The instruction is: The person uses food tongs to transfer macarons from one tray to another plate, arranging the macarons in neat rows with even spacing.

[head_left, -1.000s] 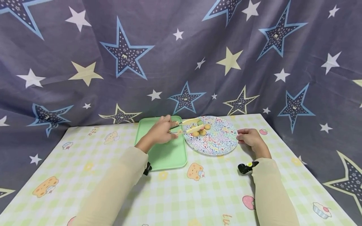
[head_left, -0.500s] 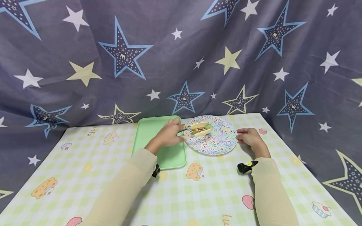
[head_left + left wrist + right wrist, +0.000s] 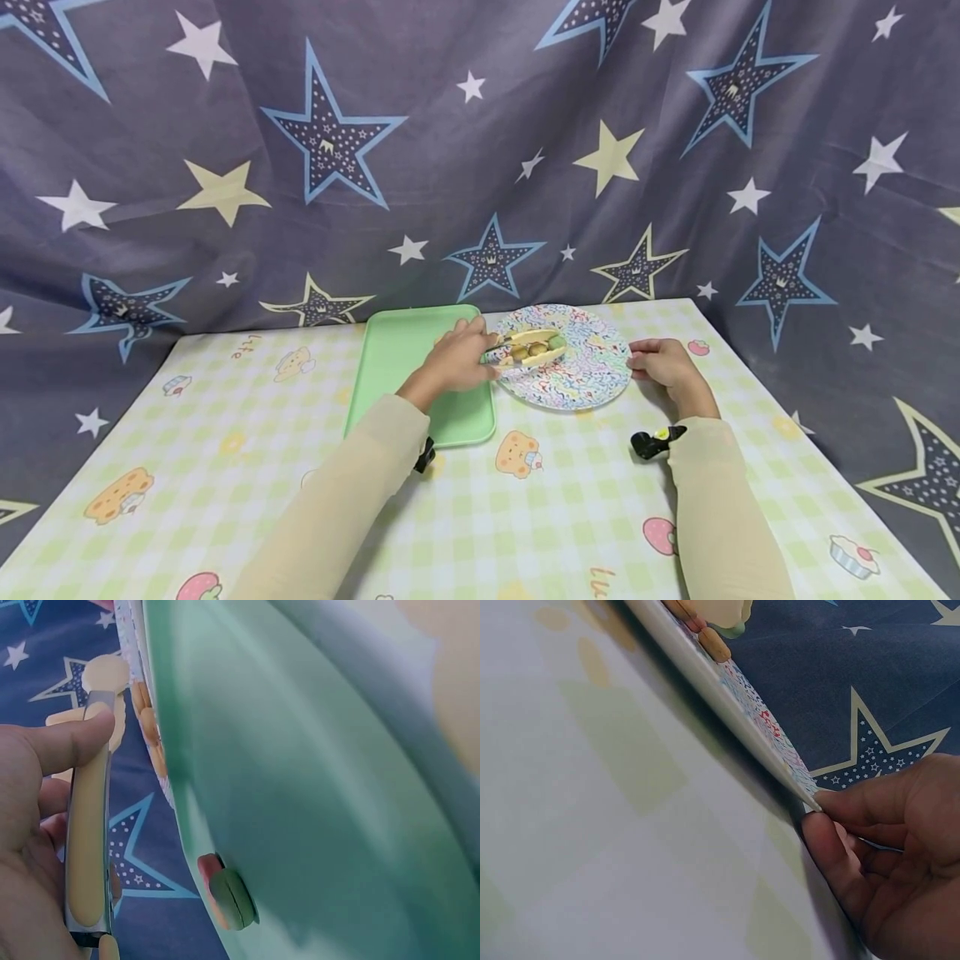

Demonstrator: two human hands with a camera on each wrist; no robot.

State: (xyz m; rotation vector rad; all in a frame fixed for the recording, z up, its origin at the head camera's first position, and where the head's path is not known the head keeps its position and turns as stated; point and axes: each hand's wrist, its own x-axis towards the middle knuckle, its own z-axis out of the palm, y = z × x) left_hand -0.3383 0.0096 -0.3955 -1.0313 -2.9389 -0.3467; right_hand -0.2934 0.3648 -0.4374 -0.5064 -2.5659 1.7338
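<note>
My left hand [image 3: 459,354] grips cream-coloured food tongs [image 3: 88,832] with metal edges, thumb along the handle. The tongs' cream tips reach over the left part of a round, multicoloured speckled plate [image 3: 581,379]. A green macaron-like piece [image 3: 556,342] sits at the tips, between the two arms; the head view cannot settle how firmly it is held. Several tan macarons [image 3: 714,645] lie on the plate, partly covered by the tongs. My right hand [image 3: 667,371] pinches the plate's right rim between thumb and fingers.
Left of the plate, beneath my left forearm, lies a light green tray [image 3: 401,333]. A green macaron [image 3: 232,898] and a reddish one [image 3: 210,870] rest on it. A checked cloth [image 3: 300,533] covers the table; a star-patterned curtain [image 3: 420,167] hangs behind.
My left hand has moved right with the tongs, from above the tray's right edge to farther over the plate. The green piece has shifted right along with the tips. My right hand stays at the rim.
</note>
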